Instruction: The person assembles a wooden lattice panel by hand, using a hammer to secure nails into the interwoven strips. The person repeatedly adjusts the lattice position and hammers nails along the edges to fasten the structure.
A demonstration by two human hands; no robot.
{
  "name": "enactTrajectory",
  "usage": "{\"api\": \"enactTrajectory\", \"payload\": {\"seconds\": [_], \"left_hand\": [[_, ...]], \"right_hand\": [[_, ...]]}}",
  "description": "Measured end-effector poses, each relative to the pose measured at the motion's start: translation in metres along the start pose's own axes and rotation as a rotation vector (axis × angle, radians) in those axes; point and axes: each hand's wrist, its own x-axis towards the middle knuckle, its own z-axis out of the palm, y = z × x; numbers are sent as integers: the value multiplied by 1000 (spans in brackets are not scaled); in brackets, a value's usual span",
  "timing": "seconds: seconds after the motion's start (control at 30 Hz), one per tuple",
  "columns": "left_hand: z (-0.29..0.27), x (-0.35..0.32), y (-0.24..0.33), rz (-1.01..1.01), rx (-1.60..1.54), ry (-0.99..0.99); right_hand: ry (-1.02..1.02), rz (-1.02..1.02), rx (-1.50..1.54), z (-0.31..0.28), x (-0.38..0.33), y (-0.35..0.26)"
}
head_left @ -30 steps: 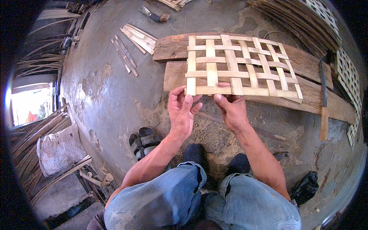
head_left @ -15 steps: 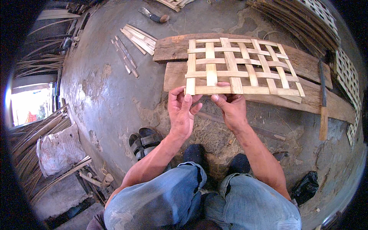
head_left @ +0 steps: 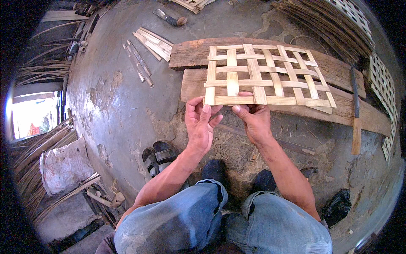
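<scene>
Woven bamboo lattice (head_left: 266,74) — open-weave, pale strips, lying across two weathered planks (head_left: 190,53) on the concrete floor; near edge raised slightly by both hands. Left hand (head_left: 202,120): fingers pinched on the lattice's near-left corner. Right hand (head_left: 253,119): thumb and fingers clamped on the nearest horizontal strip. Nearby — loose bamboo slats (head_left: 154,42); dark sandals (head_left: 158,156); long blade (head_left: 356,114) on the right.

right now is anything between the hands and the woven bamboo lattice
Nothing visible. Both the left hand and right hand already grip the near edge of the bamboo lattice, which lies on the wooden planks.
</scene>
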Motion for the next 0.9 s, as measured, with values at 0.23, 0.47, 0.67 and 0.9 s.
{"api": "enactTrajectory", "payload": {"seconds": [0.23,0.47,0.67,0.9], "left_hand": [[-13,21,-7,-22,-1,125],[-18,24,-5,-13,-93,107],[-11,21,2,-21,-143,60],[-17,22,-3,-57,-34,111]], "right_hand": [[127,225,-105,-60,-31,-15],[194,143,-26,-113,-39,-59],[76,249,65,-53,-31,-25],[263,298,-294,-67,-44,-41]]}}
